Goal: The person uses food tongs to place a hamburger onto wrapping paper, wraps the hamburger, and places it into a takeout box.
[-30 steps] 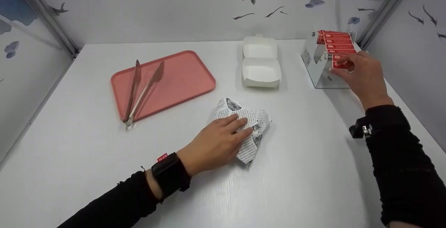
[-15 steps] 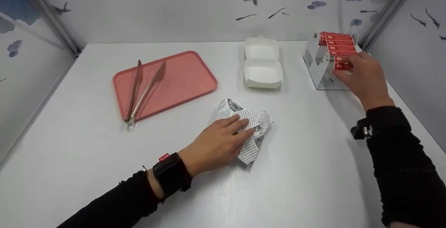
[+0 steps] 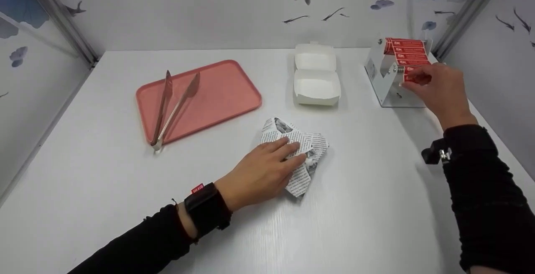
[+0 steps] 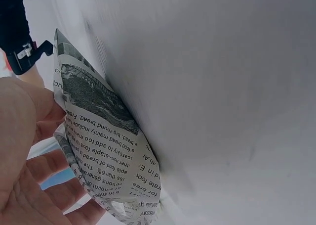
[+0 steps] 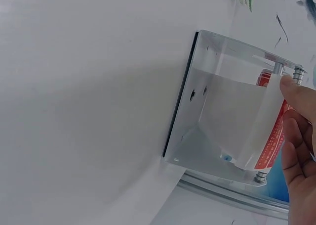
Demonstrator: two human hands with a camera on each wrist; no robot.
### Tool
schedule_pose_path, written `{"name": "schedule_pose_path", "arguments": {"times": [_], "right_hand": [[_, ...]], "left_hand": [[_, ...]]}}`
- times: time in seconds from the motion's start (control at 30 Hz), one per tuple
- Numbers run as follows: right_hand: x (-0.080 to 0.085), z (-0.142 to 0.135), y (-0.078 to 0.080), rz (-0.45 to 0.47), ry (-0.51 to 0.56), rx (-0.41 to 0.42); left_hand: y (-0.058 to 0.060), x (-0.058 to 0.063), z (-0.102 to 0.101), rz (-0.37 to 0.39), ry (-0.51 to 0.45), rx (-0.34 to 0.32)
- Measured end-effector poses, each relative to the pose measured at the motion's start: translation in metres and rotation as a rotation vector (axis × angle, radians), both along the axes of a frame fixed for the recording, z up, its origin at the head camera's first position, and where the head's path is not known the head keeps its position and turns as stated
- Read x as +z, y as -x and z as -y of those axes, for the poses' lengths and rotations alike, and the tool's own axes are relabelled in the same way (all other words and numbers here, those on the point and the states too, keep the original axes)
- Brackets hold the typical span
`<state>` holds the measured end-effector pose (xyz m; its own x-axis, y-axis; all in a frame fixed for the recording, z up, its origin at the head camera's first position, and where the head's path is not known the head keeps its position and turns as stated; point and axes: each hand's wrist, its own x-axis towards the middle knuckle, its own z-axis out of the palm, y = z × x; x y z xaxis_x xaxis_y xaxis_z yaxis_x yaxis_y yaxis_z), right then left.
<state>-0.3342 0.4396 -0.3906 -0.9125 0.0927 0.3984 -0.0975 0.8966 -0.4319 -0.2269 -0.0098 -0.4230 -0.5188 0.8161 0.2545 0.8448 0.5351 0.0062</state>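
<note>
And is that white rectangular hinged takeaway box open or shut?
Open: the box lies unfolded, its hollow inside showing in the head view.

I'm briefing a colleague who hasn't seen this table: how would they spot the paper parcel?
On the white table, find the open white box towards the back. Nearer the camera, under the left hand, lies the paper parcel. Newsprint-like text covers it, unlike the plain box and pink tray.

Left fingers (image 3: 295, 162) spread, right fingers (image 3: 416, 89) pinching
</note>
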Motion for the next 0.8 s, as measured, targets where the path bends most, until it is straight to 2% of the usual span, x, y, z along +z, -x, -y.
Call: {"name": "schedule_pose_path", "arguments": {"times": [0.27,0.33,0.43,0.5,0.57,0.73,0.8], "right_hand": [[-0.001,-0.001,0.000,0.003,0.048,-0.091],[-0.002,-0.001,0.000,0.017,0.088,-0.136],[-0.003,-0.005,-0.001,0.060,0.201,-0.208],[-0.003,-0.008,-0.003,0.094,0.314,-0.250],[-0.002,-0.013,-0.006,0.107,0.477,-0.263],[0.001,-0.022,-0.015,0.055,1.031,-0.259],[0.002,-0.027,-0.019,0.014,1.190,-0.275]], "left_hand": [[0.000,-0.001,0.000,-0.020,-0.013,-0.012],[0.000,-0.002,0.000,-0.023,-0.017,-0.013],[0.000,-0.003,0.000,-0.028,-0.019,-0.014],[0.000,-0.002,0.000,-0.024,-0.014,-0.012],[-0.001,-0.002,0.001,-0.020,-0.007,-0.010],[-0.002,0.000,0.001,-0.028,0.006,-0.005],[-0.002,0.000,0.001,-0.031,0.008,-0.003]]}}
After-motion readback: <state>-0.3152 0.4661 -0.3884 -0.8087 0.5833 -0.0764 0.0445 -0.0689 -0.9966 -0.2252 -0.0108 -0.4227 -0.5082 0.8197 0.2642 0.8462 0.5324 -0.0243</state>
